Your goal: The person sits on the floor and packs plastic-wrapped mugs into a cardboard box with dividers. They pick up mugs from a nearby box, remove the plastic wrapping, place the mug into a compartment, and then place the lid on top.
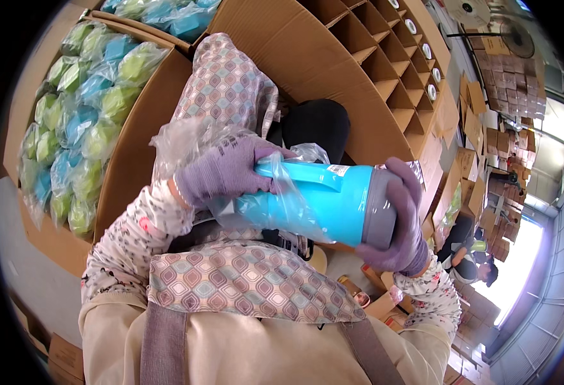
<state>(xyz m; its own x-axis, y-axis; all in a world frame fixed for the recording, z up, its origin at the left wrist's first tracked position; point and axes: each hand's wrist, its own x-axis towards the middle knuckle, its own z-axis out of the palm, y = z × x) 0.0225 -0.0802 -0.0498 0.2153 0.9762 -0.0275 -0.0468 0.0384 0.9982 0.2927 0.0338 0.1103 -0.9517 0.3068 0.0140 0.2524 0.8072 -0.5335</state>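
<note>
A bright blue plastic jug (pixel 349 211) with a side handle lies sideways across my lap, its grey end (pixel 380 207) facing right. A thin clear plastic bag (pixel 286 192) covers part of its left portion and bunches up behind my wrist. My left hand (pixel 229 168), in a purple knit glove, is closed around the handle and the bag film. My right hand (pixel 404 226), gloved alike, cups the grey end with thumb and fingers on opposite sides. A small printed sticker (pixel 338 169) sits near the handle's base.
At left, an open carton (pixel 132 144) holds several bagged green and blue items (pixel 80 120). Another carton (pixel 166 37) with bagged items adjoins it. A divided carton (pixel 359 38) stands at upper right, white rings (pixel 432 92) along its far cells. Another person (pixel 474 269) sits farther right, near stacked boxes.
</note>
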